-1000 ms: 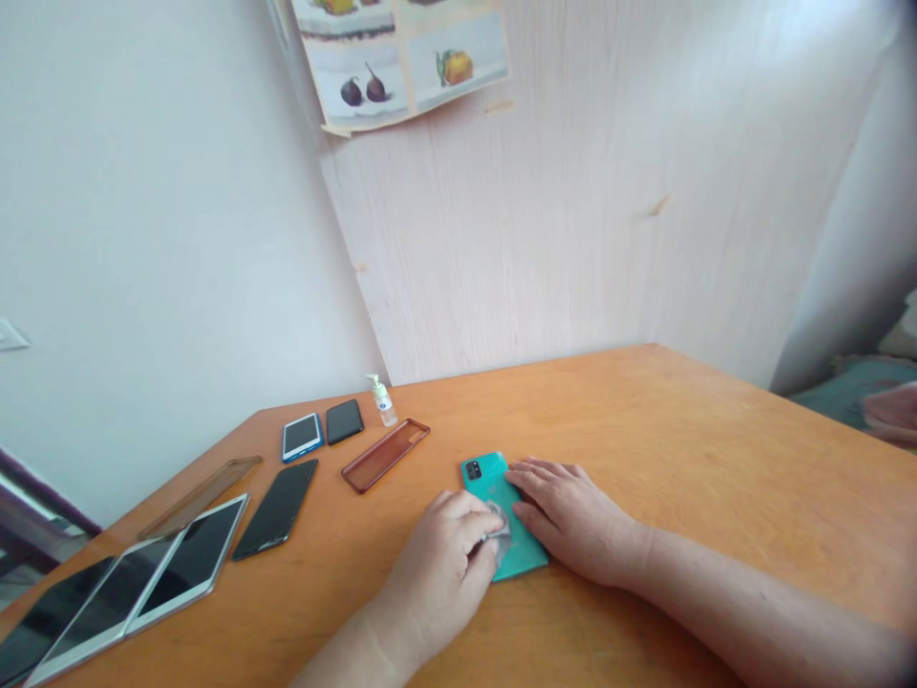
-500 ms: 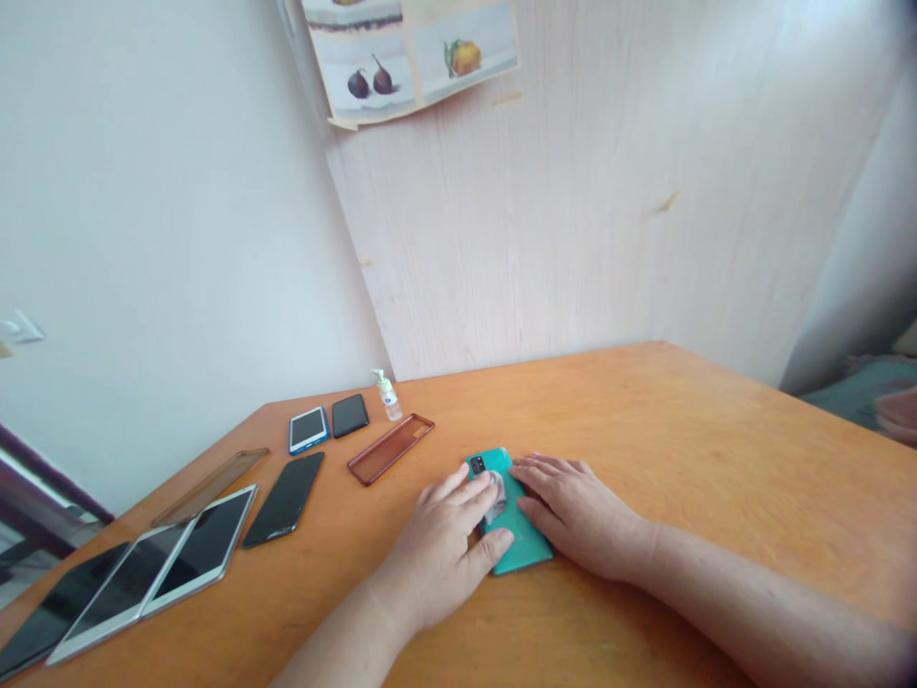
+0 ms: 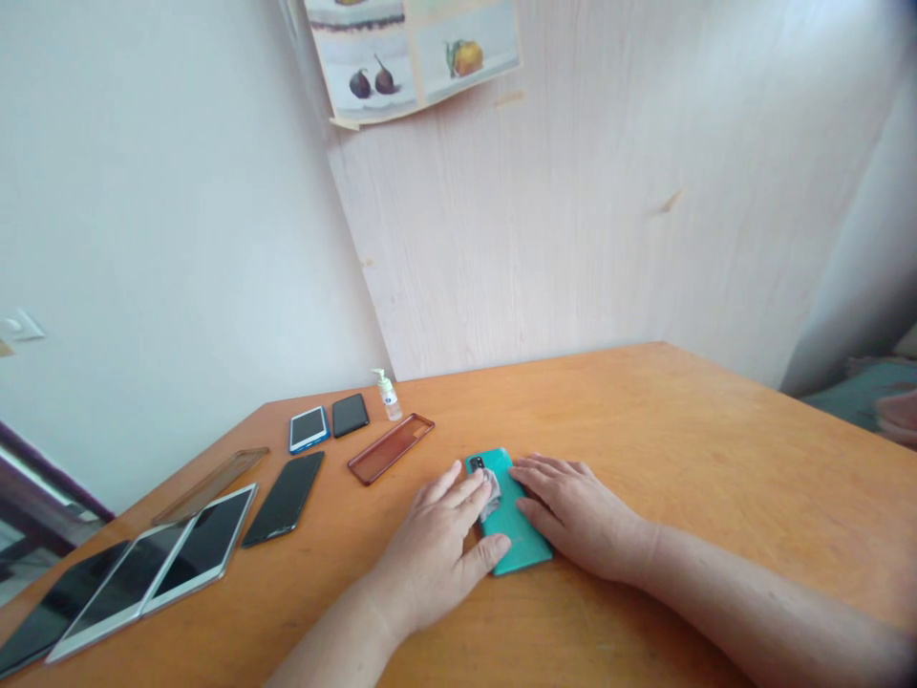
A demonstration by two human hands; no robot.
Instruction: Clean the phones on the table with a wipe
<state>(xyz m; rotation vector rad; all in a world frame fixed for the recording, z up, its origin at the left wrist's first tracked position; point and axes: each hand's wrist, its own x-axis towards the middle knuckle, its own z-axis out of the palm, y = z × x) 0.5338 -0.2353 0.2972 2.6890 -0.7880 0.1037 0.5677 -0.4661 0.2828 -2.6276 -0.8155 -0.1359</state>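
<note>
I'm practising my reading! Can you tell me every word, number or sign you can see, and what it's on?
No words or numbers here are clear enough to read.
Pump bottle: a small blue mark on its front, too small to read.
Teal phone: possibly a faint print low on its back, too faint to read.

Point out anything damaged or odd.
The black phone just right of the white-framed devices shows pale, ragged marks along its near edge, possibly cracks or glare. A stray tape scrap clings to the wall panel.
</note>
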